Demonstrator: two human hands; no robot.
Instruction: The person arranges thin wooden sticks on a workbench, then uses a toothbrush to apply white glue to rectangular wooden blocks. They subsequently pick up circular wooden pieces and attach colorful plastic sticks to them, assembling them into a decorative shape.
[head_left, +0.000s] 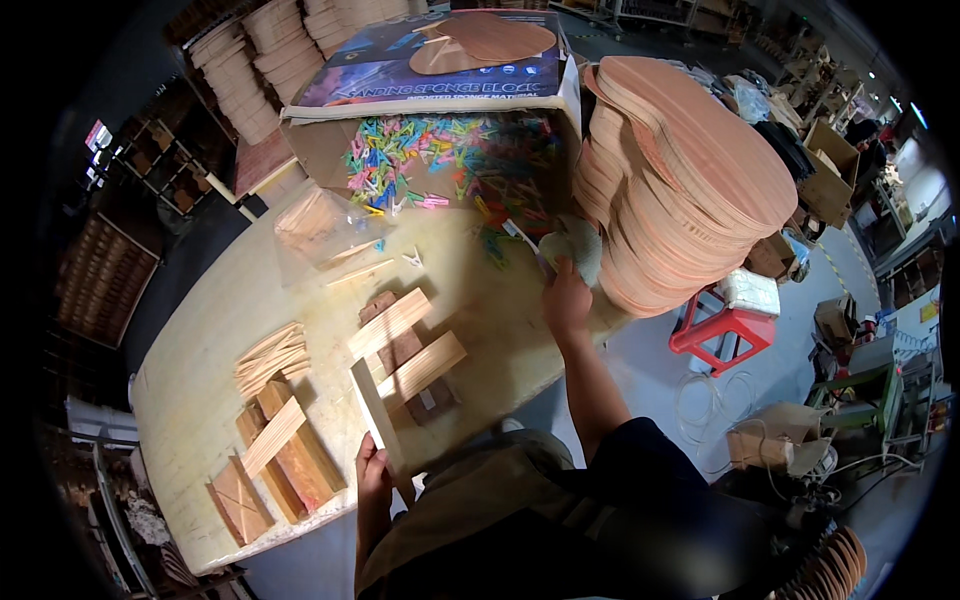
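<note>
At the table's near edge, my left hand [372, 474] is closed around a narrow pale wooden board [378, 415], tilted up on its edge. My right hand [567, 298] reaches forward beside the stacked wood sheets. Its fingers are at a grey-green rounded object [575, 252], with a thin white-and-blue stick [522, 240] next to it; exactly what they grip is hidden. Between my hands, two pale wood pieces [390, 323] lie across a dark brown block [403, 352].
An open carton [430, 100] of colourful small clips stands at the back. Tall stacked guitar-shaped wood sheets [690, 150] rise at the right. Wood strips [272, 358], wooden blocks [300, 460] and a plastic bag [325, 232] lie at left. A red stool [722, 330] stands beyond the table.
</note>
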